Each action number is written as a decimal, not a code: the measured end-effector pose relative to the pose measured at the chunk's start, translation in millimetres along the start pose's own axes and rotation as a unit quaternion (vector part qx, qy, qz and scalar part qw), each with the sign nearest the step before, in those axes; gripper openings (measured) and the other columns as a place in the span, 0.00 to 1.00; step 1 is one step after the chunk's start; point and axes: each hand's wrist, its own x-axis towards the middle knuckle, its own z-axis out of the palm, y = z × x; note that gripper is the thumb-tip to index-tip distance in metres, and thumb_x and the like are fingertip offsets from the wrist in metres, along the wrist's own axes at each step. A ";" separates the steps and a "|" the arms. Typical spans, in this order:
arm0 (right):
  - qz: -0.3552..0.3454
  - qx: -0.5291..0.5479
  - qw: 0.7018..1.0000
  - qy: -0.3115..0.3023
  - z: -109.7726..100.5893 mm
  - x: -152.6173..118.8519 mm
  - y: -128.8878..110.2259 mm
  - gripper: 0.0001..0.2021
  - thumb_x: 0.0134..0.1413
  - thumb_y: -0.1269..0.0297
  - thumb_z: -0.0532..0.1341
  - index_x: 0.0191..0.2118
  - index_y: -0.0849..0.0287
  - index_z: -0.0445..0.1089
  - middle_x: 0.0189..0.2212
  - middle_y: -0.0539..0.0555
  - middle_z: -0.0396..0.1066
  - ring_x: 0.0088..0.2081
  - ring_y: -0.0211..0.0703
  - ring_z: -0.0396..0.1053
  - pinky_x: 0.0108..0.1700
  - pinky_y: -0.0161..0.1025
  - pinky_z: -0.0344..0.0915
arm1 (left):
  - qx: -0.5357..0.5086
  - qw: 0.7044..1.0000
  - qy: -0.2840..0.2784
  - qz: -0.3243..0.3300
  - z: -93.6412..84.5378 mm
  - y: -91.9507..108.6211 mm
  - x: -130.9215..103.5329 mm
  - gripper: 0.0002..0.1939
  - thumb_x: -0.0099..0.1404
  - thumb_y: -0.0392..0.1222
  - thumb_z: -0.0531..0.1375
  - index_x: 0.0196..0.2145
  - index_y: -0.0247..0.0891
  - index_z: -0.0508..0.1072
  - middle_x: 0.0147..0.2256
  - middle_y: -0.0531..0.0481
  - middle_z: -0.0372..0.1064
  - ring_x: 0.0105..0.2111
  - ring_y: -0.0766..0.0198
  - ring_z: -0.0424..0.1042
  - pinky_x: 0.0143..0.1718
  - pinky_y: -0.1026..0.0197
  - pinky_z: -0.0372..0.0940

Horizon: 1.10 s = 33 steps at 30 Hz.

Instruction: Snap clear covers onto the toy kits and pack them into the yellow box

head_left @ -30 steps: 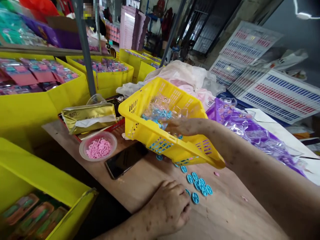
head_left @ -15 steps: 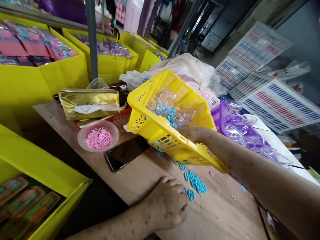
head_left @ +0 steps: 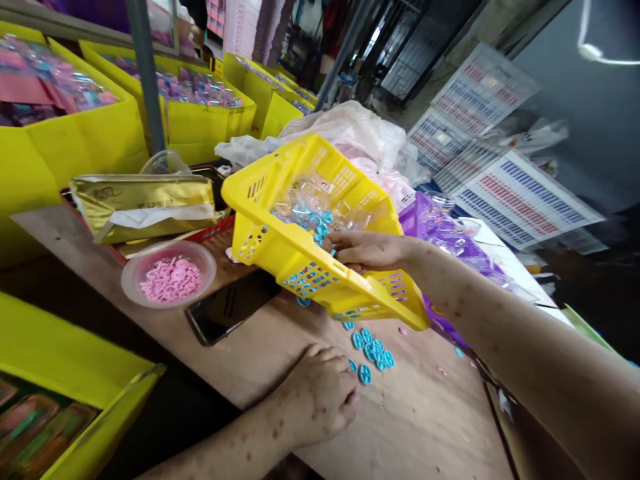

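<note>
My right hand (head_left: pixel 367 250) is inside a tilted yellow plastic basket (head_left: pixel 320 273), over its near wall. Its fingers are drawn together at small blue plastic pieces (head_left: pixel 321 230), and a bit of blue shows by the fingertips. Clear plastic packs (head_left: pixel 310 193) lie around these pieces. On the wooden table (head_left: pixel 410 413), my left hand (head_left: pixel 325 393) rests with its fingers curled under; the palm side is hidden. Just right of its knuckles lie several round blue pieces (head_left: pixel 371 352), apart from the hand.
Left of the basket are a black phone (head_left: pixel 233 307), a bowl of pink pieces (head_left: pixel 125 283) and a gold tissue pack (head_left: pixel 150 193). A purple basket (head_left: pixel 413 217) with clear packs stands on the right. Yellow boxes (head_left: pixel 65 150) line the left side, one close by the table edge.
My right hand has come up and its fingers now show above the basket's wall. The whole view has shifted, so things sit further left. My left hand stays on the table.
</note>
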 end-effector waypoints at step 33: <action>0.003 0.162 0.979 0.125 -16.7 -45.7 12.8 0.04 0.76 0.60 0.68 0.49 0.52 0.78 0.47 0.55 0.82 0.42 0.48 0.83 0.42 0.44 0.84 | -0.016 1.000 0.020 0.000 0.2 -5.0 -3.3 0.06 0.75 0.36 0.67 0.37 0.39 0.77 0.42 0.49 0.78 0.49 0.50 0.78 0.55 0.46 0.66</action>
